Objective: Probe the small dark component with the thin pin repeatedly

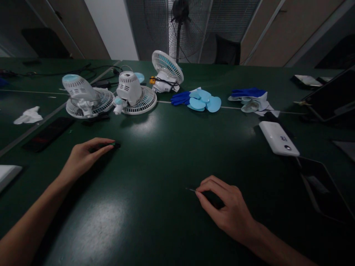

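Observation:
My left hand [85, 153] rests low over the dark green table [155, 155], its thumb and fingers pinched on a small dark piece with a green part [116, 145]. At the lower right, my right hand [222, 201] is closed in a pinch on a thin, slender metallic piece [190, 189] whose tip points left. What kind of piece either one is, I cannot make out. Beyond my left hand lie two white fan bodies, one fan [83, 94] on the left and another fan [131, 92] beside it, each with its round grille down on the table.
A third fan [166, 72] leans farther back. Near it are a light blue fan blade [204, 101], a blue glove [180, 98] and more gloves [251, 98]. On the right sit a white box-like device [279, 138] and a dark tablet [321, 186]; a dark phone-like slab [48, 133] lies left.

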`<state>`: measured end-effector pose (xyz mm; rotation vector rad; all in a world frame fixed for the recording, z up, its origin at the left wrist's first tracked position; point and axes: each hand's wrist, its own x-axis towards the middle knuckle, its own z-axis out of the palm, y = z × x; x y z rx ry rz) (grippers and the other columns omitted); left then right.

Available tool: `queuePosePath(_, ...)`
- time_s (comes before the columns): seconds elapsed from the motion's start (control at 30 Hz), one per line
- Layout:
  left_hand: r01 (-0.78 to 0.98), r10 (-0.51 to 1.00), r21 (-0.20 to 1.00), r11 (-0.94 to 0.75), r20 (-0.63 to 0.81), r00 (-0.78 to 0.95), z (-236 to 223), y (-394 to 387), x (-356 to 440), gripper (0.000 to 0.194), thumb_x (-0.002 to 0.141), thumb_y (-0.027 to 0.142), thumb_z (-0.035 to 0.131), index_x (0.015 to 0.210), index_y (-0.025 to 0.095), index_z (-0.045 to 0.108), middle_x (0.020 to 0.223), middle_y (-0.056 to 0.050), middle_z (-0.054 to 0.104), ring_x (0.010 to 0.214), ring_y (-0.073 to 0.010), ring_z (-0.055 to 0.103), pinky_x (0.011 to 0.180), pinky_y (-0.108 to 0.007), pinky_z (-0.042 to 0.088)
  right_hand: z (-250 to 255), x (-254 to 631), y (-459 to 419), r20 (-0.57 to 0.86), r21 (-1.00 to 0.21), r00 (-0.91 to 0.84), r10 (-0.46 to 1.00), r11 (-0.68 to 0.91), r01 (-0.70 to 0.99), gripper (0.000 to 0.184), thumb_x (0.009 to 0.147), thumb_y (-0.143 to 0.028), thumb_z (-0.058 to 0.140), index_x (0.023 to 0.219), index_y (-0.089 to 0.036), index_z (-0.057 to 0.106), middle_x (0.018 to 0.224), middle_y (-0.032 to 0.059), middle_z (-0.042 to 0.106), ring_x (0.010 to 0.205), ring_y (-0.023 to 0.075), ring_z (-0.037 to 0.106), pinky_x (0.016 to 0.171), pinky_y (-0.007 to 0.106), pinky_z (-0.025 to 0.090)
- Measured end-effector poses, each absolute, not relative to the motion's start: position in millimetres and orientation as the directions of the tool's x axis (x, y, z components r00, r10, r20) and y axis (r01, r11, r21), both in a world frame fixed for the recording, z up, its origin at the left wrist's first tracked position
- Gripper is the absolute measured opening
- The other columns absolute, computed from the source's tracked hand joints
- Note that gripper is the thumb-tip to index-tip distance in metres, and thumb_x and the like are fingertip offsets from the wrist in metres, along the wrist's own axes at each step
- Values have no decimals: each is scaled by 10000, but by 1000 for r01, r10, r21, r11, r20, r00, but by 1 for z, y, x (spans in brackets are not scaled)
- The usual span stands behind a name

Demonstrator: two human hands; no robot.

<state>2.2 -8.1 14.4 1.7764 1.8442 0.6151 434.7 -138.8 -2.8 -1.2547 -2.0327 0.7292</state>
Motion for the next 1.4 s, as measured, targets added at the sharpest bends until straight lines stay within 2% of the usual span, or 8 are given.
queuePosePath(0.23,786,996,616,-46,-28,80,10,-10,10,534,842,655,686,1165,234,752,1240,-73,741,1030,-266,688,827,-324,523,-6,436,-139,240,-710,-356,903,413,570,113,986,-153,573,975,-211,669,909,34,703,771,155,690,689,278,542)
queuePosePath(0.33,725,967,662,-191,1,254,8,-22,41,393,883,573,696,1106,257,765,1196,-68,744,1063,-257,686,881,-347,530,-5,435,-138,235,-721,-354,905,407,561,113,984,-151,575,984,-212,671,913,33,703,777,155,689,692,279,540)
queuePosePath(0.47,593,844,709,-382,6,537,8,-50,107,243,953,455,667,1093,278,757,1138,-54,748,1064,-232,681,961,-389,502,-2,434,-139,238,-719,-367,899,417,556,114,980,-149,578,979,-212,672,912,28,700,788,151,692,670,269,517)
queuePosePath(0.6,478,725,742,-470,16,688,5,-74,162,147,951,363,701,1067,279,736,1074,-23,755,1030,-211,678,956,-394,432,-1,433,-142,241,-688,-406,881,451,569,102,973,-158,593,993,-221,670,924,11,702,787,140,695,641,267,466)
queuePosePath(0.73,412,681,770,-486,38,731,1,-82,181,142,942,334,722,1072,277,711,1052,-10,754,1005,-198,670,907,-374,396,-3,432,-145,219,-670,-408,886,440,598,108,972,-161,585,991,-231,665,927,4,704,770,137,691,617,278,424)
queuePosePath(1.23,401,668,772,-493,40,743,0,-83,179,167,946,268,714,1108,282,674,1088,24,727,1037,-173,634,920,-347,345,-10,429,-146,255,-631,-403,879,467,620,124,963,-136,581,987,-226,663,913,-4,693,758,129,678,605,277,393)
queuePosePath(1.4,392,652,772,-501,39,757,1,-82,180,180,946,261,717,1119,283,674,1089,28,726,1043,-167,629,900,-342,349,0,420,-149,313,-733,-367,876,469,493,133,944,-117,631,998,-236,657,926,-22,702,807,121,697,665,288,408)
